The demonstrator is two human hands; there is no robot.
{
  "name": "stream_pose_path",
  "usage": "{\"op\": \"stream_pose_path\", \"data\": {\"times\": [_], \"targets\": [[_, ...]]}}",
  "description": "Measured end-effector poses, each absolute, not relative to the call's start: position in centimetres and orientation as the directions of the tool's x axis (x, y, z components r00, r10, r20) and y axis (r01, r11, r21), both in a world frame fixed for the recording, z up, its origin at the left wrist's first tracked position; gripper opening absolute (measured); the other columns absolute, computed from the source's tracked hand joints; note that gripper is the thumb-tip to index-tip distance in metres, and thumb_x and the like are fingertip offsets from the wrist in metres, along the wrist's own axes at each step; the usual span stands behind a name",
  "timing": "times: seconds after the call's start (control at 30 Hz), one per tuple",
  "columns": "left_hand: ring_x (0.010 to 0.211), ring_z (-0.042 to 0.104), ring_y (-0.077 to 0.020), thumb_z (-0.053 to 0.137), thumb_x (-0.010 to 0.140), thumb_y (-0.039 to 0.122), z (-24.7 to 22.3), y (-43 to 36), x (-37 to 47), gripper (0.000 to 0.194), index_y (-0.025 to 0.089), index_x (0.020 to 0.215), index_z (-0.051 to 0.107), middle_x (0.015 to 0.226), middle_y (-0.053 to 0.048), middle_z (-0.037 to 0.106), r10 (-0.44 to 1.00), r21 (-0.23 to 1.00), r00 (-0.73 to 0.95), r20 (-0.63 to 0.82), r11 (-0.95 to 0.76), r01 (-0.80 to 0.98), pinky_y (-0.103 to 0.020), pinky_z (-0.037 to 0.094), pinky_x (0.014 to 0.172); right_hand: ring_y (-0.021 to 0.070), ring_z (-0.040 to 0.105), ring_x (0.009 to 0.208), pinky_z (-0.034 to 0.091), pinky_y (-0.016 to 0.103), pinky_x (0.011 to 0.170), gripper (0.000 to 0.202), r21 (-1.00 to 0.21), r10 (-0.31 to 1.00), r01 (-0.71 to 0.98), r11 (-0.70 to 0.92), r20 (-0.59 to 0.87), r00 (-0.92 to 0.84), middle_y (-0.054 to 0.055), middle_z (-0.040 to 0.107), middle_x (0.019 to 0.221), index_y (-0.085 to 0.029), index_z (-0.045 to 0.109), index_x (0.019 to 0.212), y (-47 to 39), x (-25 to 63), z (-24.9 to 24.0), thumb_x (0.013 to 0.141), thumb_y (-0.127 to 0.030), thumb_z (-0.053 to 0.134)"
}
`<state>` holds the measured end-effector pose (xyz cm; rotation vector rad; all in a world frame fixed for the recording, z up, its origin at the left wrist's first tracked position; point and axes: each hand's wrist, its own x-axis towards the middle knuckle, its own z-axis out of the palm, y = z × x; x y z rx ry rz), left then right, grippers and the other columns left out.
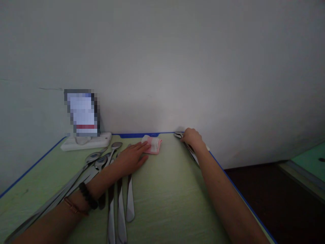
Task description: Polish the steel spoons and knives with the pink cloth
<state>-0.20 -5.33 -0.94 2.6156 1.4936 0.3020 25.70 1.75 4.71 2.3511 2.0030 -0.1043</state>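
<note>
My left hand (132, 157) reaches over the table with its fingers stretched out, the fingertips on the near left part of a folded pink-and-white cloth (152, 145). Under and beside that forearm lie several spoons (116, 145) and several table knives (130, 203), their handles toward me. At the far right corner my right hand (193, 138) is closed around a spoon (178, 134) near its bowl. More metal cutlery (193, 155) lies below that hand, partly hidden by the wrist.
A blurred device with a lit screen (83, 113) stands on a white base (87, 141) at the back left. The pale green table (165, 203) has a blue edge and meets a grey wall (177, 67). Dark floor (259, 200) shows on the right.
</note>
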Motion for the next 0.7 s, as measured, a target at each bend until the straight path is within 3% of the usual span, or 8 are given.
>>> {"op": "stream_pose_path", "data": {"times": [0.17,0.4,0.7], "targets": [[0.129,0.042,-0.0257,0.040,0.088,0.033,-0.88,-5.35,-0.16,0.048,0.019,0.133,0.046,0.142,-0.007,0.042,0.859,0.203,0.497,0.126,-0.513,0.834,-0.043,0.034,0.105,0.0283,0.062,0.103,0.048,0.031,0.079,0.047,0.005,0.982,0.987,-0.160,-0.105,0.160,0.022,0.065,0.108,-0.010,0.062,0.111,1.81,25.74,4.50,0.069,-0.029,0.070],[0.130,0.040,-0.0251,0.039,0.089,0.034,-1.24,-5.28,-0.22,0.048,0.020,0.134,0.045,0.143,-0.007,0.041,0.862,0.195,0.490,0.132,-0.507,0.839,-0.043,0.033,0.106,0.0238,0.065,0.097,0.048,0.027,0.077,0.036,0.002,0.981,0.988,-0.151,-0.122,0.150,0.015,0.069,0.099,-0.016,0.067,0.101,1.73,25.67,4.61,0.067,-0.029,0.071],[0.129,0.041,-0.0264,0.039,0.089,0.034,-1.27,-5.20,-0.30,0.048,0.018,0.134,0.045,0.142,-0.009,0.042,0.862,0.183,0.493,0.117,-0.507,0.842,-0.042,0.034,0.105,0.0265,0.062,0.101,0.048,0.034,0.080,0.038,0.033,0.972,0.984,-0.172,-0.156,0.175,0.012,0.066,0.107,-0.020,0.067,0.102,1.52,25.56,4.95,0.065,-0.029,0.071]]}}
